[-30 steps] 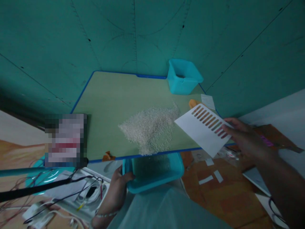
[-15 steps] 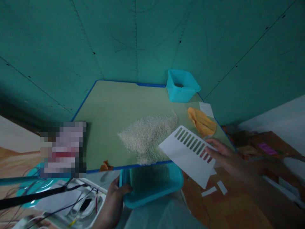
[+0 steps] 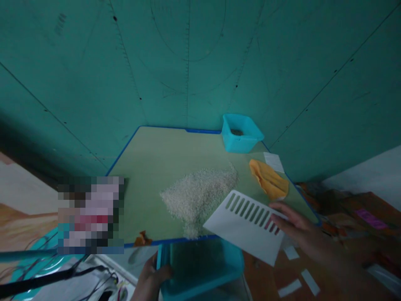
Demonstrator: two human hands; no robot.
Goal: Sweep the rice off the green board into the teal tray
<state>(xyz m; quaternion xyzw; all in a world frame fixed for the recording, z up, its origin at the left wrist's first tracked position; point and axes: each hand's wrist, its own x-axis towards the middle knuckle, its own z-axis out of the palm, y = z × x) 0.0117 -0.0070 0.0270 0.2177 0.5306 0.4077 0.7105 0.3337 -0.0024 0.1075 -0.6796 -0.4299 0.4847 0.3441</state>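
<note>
My left hand (image 3: 153, 276) grips the left rim of a blue plastic bin (image 3: 230, 267), held just below the front edge of the table. In my right hand (image 3: 293, 221) is a white slotted scraper (image 3: 246, 228), pinched by its slotted end. The scraper's long plain edge slants over the table's front edge, above the bin's right part. Left of the scraper, a heap of white rice-like grains (image 3: 200, 194) spreads over the tabletop (image 3: 156, 154), with a narrow tongue reaching the front edge.
A smaller blue bin (image 3: 240, 140) with something dark inside stands at the back right. Near it lie a white paper (image 3: 274, 162) and an orange cloth (image 3: 269, 179). A brown scrap (image 3: 143, 239) sits at the front left edge. Cables and a pixelated object are at left.
The view has tilted up, so everything sits lower in the picture. The scraper has shifted slightly left towards the grains, and fewer grains lie along the front edge beside it.
</note>
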